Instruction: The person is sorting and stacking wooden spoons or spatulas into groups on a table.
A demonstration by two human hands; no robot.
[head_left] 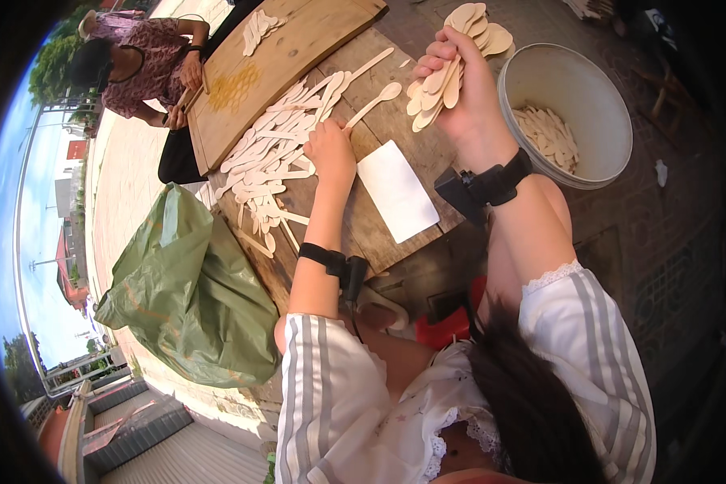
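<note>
My right hand (465, 89) is closed round a bunch of pale wooden spoons (440, 87), their rounded ends sticking out on both sides of the fist. At the edge of a spread-out heap of wooden spoons (270, 141), my left hand (331, 152) pinches the handle end of a single wooden spoon (377, 100). That spoon points away to the right, toward my right hand. Between my forearms, a white rectangular sheet (398, 192) lies on the plank table (385, 145).
To the right stands a whitish bucket (589, 105), partly filled with wooden spoons (547, 135). A green plastic bag (187, 290) bulges at the table's left side. Across from me, a person (141, 68) works at a wooden board (286, 48) bearing a small spoon pile (261, 31).
</note>
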